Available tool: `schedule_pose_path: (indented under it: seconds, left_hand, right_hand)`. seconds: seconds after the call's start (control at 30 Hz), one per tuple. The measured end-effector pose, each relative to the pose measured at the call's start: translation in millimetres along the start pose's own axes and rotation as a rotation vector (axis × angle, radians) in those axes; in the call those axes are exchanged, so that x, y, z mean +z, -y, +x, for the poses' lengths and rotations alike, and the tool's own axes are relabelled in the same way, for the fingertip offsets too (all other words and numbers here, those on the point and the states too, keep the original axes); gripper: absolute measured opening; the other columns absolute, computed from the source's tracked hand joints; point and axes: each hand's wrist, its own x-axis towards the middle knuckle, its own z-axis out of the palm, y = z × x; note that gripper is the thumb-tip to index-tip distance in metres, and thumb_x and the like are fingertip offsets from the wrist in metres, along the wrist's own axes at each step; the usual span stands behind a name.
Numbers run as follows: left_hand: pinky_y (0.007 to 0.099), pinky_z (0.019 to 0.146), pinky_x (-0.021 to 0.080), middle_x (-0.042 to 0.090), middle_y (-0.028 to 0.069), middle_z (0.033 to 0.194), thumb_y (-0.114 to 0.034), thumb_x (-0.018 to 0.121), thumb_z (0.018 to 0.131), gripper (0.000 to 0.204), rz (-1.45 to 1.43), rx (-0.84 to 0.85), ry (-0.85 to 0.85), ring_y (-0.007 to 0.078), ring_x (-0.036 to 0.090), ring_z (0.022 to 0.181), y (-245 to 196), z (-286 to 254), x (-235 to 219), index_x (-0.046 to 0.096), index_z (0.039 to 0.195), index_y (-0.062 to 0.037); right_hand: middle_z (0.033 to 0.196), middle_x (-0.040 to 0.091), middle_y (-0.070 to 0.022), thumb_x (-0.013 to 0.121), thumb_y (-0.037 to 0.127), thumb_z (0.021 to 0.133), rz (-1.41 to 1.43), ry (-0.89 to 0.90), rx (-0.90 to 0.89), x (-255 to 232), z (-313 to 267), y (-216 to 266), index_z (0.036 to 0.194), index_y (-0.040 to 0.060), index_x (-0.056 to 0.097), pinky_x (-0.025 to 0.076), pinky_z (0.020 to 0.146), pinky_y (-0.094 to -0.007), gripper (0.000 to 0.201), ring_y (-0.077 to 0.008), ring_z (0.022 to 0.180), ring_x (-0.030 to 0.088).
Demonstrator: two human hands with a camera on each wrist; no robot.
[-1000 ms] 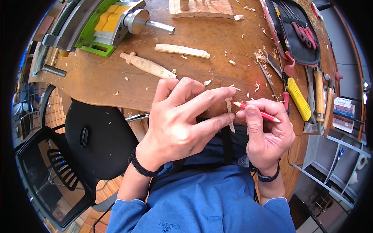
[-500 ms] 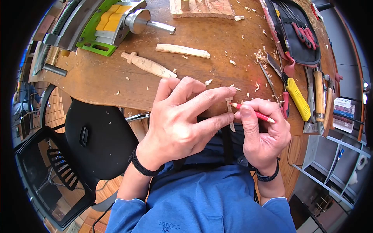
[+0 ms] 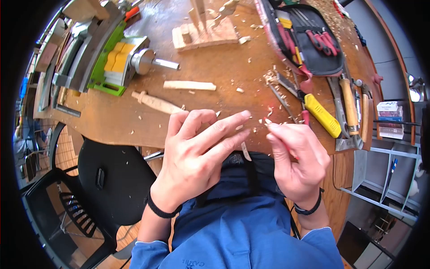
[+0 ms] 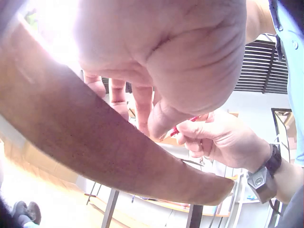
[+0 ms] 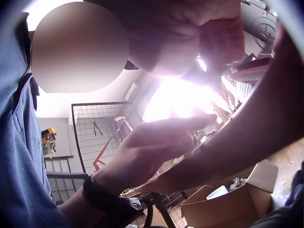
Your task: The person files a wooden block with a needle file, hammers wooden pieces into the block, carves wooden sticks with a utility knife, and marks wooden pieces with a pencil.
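My left hand (image 3: 192, 157) reaches over the workbench's front edge, back upward. Its straight index finger and thumb press a small carved wooden strip (image 3: 246, 152), mostly hidden beneath them, whose rounded lower end juts past the edge. To its right, my right hand (image 3: 300, 157) pinches a red pencil (image 4: 176, 130) between thumb and fingertips. The pencil's tip stands a little apart from the left fingertips. Beyond the left knuckles lie a carved wooden dagger (image 3: 159, 104) and a plain wooden stick (image 3: 189, 85).
A green and grey vise (image 3: 118, 62) stands at the back left, beside a wooden base (image 3: 206, 40) with upright pegs. On the right lie a yellow utility knife (image 3: 321, 115), an unzipped tool pouch (image 3: 329, 65), a wooden-handled chisel (image 3: 349, 105) and shavings. A black chair (image 3: 112, 184) stands left.
The head view has tilted, so the bench's far side shows more. My right hand has drawn the pencil away from the wooden strip and turned it. My left hand keeps its place on the strip.
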Motion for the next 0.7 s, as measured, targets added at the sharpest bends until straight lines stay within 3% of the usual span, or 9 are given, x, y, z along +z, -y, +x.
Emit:
schedule_pose_path:
  seconds: [0.07, 0.2, 0.3, 0.37, 0.47, 0.5, 0.7]
  left_hand:
    - [0.0413, 0.095, 0.046, 0.079, -0.0017, 0.128, -0.01, 0.078, 0.076, 0.039, 0.085, 0.006, 0.056, 0.026, 0.066, 0.103, -4.0, 3.3, -2.2, 0.083, 0.114, -0.0172]
    - [0.0445, 0.095, 0.046, 0.077, -0.0019, 0.111, -0.005, 0.079, 0.071, 0.04, 0.135, -0.002, 0.041, 0.0255, 0.068, 0.103, -9.6, 5.2, -8.3, 0.083, 0.108, -0.0182]
    - [0.0439, 0.093, 0.045, 0.077, -0.0008, 0.106, -0.003, 0.081, 0.07, 0.038, 0.136, -0.033, 0.049, 0.0254, 0.068, 0.1, -12.6, 5.8, -12.0, 0.083, 0.105, -0.0171]
    - [0.0433, 0.092, 0.045, 0.076, -0.0004, 0.103, -0.002, 0.081, 0.071, 0.035, 0.125, -0.033, 0.053, 0.0254, 0.068, 0.099, -13.3, 5.9, -16.0, 0.082, 0.104, -0.0158]
    - [0.042, 0.091, 0.045, 0.075, 0.0006, 0.099, -0.003, 0.083, 0.074, 0.03, 0.085, -0.049, 0.044, 0.0252, 0.068, 0.096, -12.7, 3.7, -16.2, 0.081, 0.102, -0.0135]
    - [0.0412, 0.09, 0.045, 0.075, 0.0012, 0.098, -0.004, 0.085, 0.075, 0.028, 0.054, -0.057, 0.03, 0.0251, 0.067, 0.094, -12.1, 3.1, -15.0, 0.08, 0.101, -0.0124]
    - [0.0392, 0.081, 0.043, 0.073, 0.0025, 0.091, -0.013, 0.09, 0.077, 0.025, 0.049, -0.144, -0.043, 0.0254, 0.064, 0.085, -15.9, 4.0, -8.1, 0.078, 0.099, -0.0119]
  right_hand:
    - [0.099, 0.073, -0.0109, 0.08, -0.008, 0.083, -0.125, 0.113, -0.049, -6.7, 1.9, -2.7, 0.12, 0.0044, 0.079, 0.058, 0.073, -0.0397, 0.039, -0.0309, 0.084, 0.069]
    - [0.115, 0.071, -0.0124, 0.076, 0.001, 0.088, -0.282, 0.218, -0.057, -5.9, 1.5, -8.5, 0.123, 0.0054, 0.079, 0.057, 0.082, -0.0423, 0.036, -0.031, 0.094, 0.067]
    - [0.117, 0.07, -0.0126, 0.077, 0.0, 0.087, -0.317, 0.164, -0.011, -14.1, 3.3, -2.7, 0.124, 0.0067, 0.079, 0.058, 0.082, -0.0432, 0.038, -0.0314, 0.095, 0.066]
    - [0.106, 0.071, -0.0103, 0.08, 0.003, 0.088, -0.369, 0.045, 0.007, -24.2, -4.9, -15.1, 0.117, 0.0061, 0.08, 0.057, 0.081, -0.0447, 0.03, -0.0312, 0.094, 0.068]
    - [0.1, 0.069, -0.0104, 0.083, 0.004, 0.087, -0.465, 0.089, 0.136, -42.8, -10.8, -14.6, 0.108, 0.0051, 0.077, 0.056, 0.081, -0.0458, 0.022, -0.0327, 0.093, 0.068]
    - [0.102, 0.068, -0.0106, 0.083, 0.004, 0.086, -0.468, 0.118, 0.15, -45.7, -13.6, -13.9, 0.113, 0.0049, 0.077, 0.055, 0.083, -0.0455, 0.027, -0.0332, 0.094, 0.067]
    - [0.107, 0.065, -0.0133, 0.075, 0.004, 0.095, -0.602, 0.228, 0.056, -41.8, -22.0, -15.8, 0.123, 0.0006, 0.072, 0.053, 0.088, -0.0482, 0.029, -0.0354, 0.098, 0.066]
